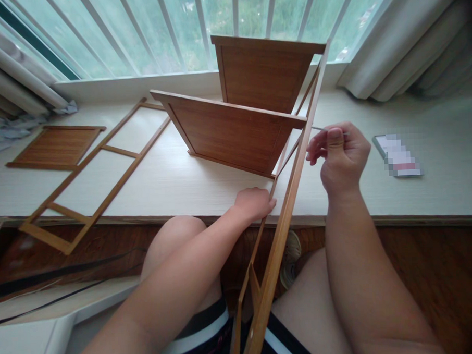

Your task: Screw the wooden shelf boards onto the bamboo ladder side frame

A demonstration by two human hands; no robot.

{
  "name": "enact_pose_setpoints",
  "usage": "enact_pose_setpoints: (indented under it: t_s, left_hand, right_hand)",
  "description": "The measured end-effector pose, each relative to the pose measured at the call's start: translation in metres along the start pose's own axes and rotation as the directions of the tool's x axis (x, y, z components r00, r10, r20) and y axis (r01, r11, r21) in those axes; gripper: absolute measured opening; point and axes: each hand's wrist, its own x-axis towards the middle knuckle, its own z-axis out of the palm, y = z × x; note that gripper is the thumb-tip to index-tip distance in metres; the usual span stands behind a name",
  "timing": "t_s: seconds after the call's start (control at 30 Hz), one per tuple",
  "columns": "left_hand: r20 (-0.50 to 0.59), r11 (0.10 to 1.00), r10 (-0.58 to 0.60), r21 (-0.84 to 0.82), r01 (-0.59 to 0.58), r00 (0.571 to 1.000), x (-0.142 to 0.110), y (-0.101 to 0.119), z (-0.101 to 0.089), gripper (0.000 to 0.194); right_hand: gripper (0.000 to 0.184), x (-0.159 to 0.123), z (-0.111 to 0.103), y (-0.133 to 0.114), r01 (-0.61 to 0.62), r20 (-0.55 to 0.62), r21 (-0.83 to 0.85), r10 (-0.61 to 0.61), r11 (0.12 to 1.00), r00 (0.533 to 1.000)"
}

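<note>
A wooden side frame (288,216) stands on edge, running from my lap up to the window. Two brown shelf panels are joined to it: a near panel (226,135) and a far panel (263,74), both resting on the pale window ledge (181,184). My left hand (255,203) is closed on the frame's inner rail near the ledge's edge. My right hand (339,154) pinches a thin metal tool (319,128), its tip at the frame where the near panel meets it.
A second ladder-like wooden frame (98,172) lies flat at the left, overhanging the ledge. A third panel (57,147) lies flat further left. A phone (397,155) lies on the ledge at the right. Curtains hang at both sides of the barred window.
</note>
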Motion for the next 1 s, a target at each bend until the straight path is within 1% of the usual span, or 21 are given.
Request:
enact_pose_setpoints:
  t_s: [0.1,0.33,0.57,0.7,1.0]
  left_hand:
    - [0.007,1.0,0.003,0.004,-0.003,1.0,-0.0002,-0.0002,-0.0003,0.052]
    - [0.006,1.0,-0.004,0.0,0.004,1.0,0.0003,-0.0002,0.0009,0.054]
    - [0.008,1.0,-0.011,-0.011,0.011,1.0,-0.0024,0.0018,-0.004,0.054]
    - [0.012,1.0,-0.005,-0.009,0.006,1.0,-0.0021,0.0005,-0.003,0.054]
    - [0.031,1.0,-0.002,-0.01,0.003,1.0,-0.0016,0.0012,-0.0034,0.053]
  right_hand:
    - [0.031,0.0003,-0.001,0.002,0.008,-0.004,0.003,-0.008,1.0,1.0]
    - [0.032,-0.0002,-0.0029,0.0049,0.001,0.037,0.017,-0.001,1.0,0.999]
    - [0.035,-0.0016,-0.0002,-0.0003,-0.032,0.03,-0.019,0.032,0.999,0.999]
    - [0.037,-0.0008,-0.001,-0.0011,-0.03,0.011,-0.013,0.03,0.999,0.999]
    - [0.035,-0.0012,-0.002,0.0013,-0.056,0.031,0.001,0.055,0.998,0.998]
